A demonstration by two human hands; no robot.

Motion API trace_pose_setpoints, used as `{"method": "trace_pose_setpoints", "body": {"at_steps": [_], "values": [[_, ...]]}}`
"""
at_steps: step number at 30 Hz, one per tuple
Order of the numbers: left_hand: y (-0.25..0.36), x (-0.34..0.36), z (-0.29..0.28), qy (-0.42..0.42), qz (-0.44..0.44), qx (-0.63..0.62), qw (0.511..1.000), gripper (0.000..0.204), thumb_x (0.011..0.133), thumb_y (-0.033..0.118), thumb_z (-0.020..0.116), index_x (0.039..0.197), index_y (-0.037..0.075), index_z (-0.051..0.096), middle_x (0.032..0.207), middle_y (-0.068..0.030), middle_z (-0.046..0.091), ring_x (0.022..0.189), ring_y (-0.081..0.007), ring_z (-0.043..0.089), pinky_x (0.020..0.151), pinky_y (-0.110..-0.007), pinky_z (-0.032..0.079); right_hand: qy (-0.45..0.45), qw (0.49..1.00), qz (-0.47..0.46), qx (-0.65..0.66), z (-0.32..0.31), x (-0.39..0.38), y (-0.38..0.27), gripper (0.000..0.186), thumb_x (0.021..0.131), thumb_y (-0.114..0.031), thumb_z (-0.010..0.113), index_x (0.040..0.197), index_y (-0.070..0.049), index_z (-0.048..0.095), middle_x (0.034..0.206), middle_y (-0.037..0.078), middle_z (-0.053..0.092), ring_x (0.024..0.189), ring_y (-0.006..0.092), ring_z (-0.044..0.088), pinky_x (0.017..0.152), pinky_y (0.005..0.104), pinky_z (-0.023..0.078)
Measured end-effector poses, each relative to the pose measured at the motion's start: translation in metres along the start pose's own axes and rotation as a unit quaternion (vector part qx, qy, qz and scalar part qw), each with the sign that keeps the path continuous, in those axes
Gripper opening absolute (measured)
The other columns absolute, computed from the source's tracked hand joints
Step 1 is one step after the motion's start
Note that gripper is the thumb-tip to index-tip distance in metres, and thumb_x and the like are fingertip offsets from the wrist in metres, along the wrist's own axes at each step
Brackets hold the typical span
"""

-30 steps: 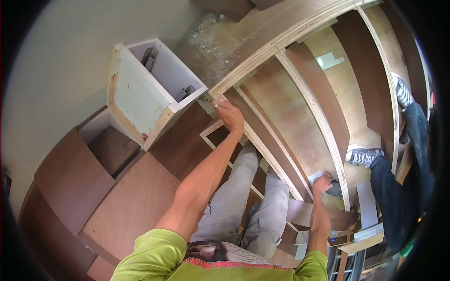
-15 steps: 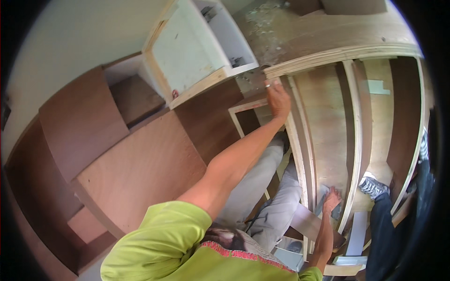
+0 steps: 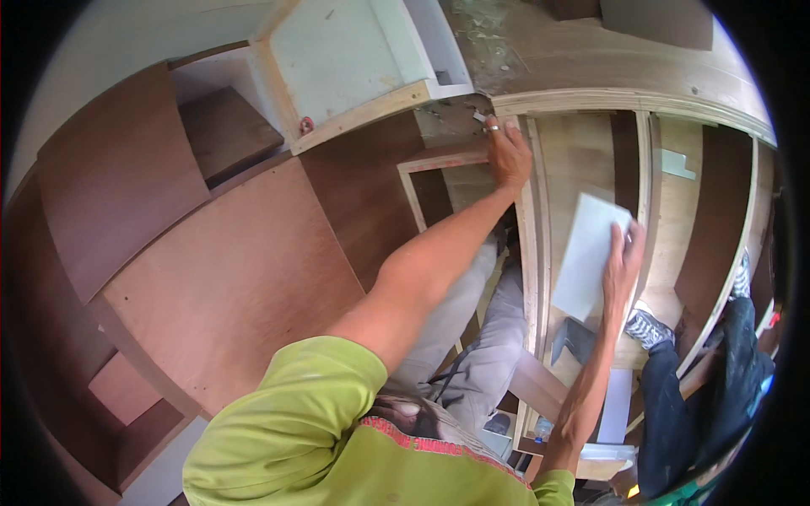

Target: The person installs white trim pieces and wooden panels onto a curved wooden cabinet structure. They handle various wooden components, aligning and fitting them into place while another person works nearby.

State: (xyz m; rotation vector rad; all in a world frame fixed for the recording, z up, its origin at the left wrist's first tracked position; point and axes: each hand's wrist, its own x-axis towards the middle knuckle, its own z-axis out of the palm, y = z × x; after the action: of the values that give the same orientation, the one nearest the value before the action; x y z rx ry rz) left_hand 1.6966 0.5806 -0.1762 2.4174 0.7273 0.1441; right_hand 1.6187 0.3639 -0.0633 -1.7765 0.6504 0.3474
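Note:
My left hand (image 3: 510, 155) grips the near top corner of a wooden cabinet frame (image 3: 530, 253), its fingers over the edge. A ring shows on one finger. The frame lies in front of me with long upright dividers and pale plywood backing between them. My right hand (image 3: 623, 257) holds a white rectangular panel (image 3: 588, 253) by its right edge, tilted above the frame's nearest bay. Below that panel a dark grey flat piece (image 3: 574, 340) lies in the bay. Part of my right fingers is hidden behind the panel.
Another person's dark-trousered leg (image 3: 666, 413) and patterned sneaker (image 3: 650, 326) are inside the frame at right. Brown cabinet boxes (image 3: 228, 278) and a white-lined cabinet (image 3: 346, 59) stand at left. Debris (image 3: 481, 42) litters the far floor. A small light notched piece (image 3: 677, 164) lies in another bay.
My right hand has come up from the bottom of the bay, lifting the white panel into view. My left hand stays on the frame's corner. The view has shifted slightly.

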Motion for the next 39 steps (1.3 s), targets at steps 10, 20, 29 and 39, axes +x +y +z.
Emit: {"method": "trace_pose_setpoints", "body": {"at_steps": [10,20,29,39], "values": [[-0.036,0.013,-0.041,-0.218,-0.132,-0.305,0.918,0.063,0.092,0.050,0.037,0.127,-0.002,0.040,0.117,-0.0191,0.052,0.111,-0.0270,0.047,0.095,-0.033,0.033,-0.066,0.994,-0.083,-0.005,0.099,0.062,-0.031,0.024,0.088,-0.021,0.055,0.100,0.000,0.053,0.077,0.012,0.059,0.070,0.0191,0.055,0.065,0.0316,0.044],[-0.037,0.011,-0.053,-0.293,-0.093,-0.290,0.906,0.070,0.079,0.033,0.065,0.131,-0.002,0.033,0.120,-0.0174,0.049,0.110,-0.0230,0.049,0.094,-0.032,0.037,-0.023,0.992,-0.121,-0.031,0.141,0.077,-0.032,0.022,0.088,-0.021,0.055,0.097,-0.001,0.052,0.070,0.007,0.048,0.065,0.0151,0.044,0.061,0.0293,0.039],[-0.045,0.010,-0.044,-0.285,-0.087,-0.308,0.903,0.071,0.078,0.033,0.066,0.129,-0.004,0.034,0.118,-0.0195,0.051,0.106,-0.0244,0.052,0.091,-0.032,0.040,0.040,0.985,-0.165,-0.035,0.156,0.085,-0.021,0.023,0.087,-0.022,0.056,0.095,-0.001,0.053,0.069,0.006,0.045,0.064,0.0163,0.042,0.060,0.0297,0.038],[-0.025,0.015,-0.044,-0.232,-0.167,-0.255,0.924,0.059,0.076,0.029,0.068,0.121,-0.003,0.046,0.108,-0.0160,0.059,0.095,-0.0215,0.057,0.084,-0.032,0.043,0.039,0.984,-0.170,-0.044,0.154,0.084,-0.023,0.024,0.086,-0.021,0.056,0.097,0.000,0.052,0.079,0.018,0.061,0.071,0.0324,0.059,0.065,0.0380,0.045]]}}
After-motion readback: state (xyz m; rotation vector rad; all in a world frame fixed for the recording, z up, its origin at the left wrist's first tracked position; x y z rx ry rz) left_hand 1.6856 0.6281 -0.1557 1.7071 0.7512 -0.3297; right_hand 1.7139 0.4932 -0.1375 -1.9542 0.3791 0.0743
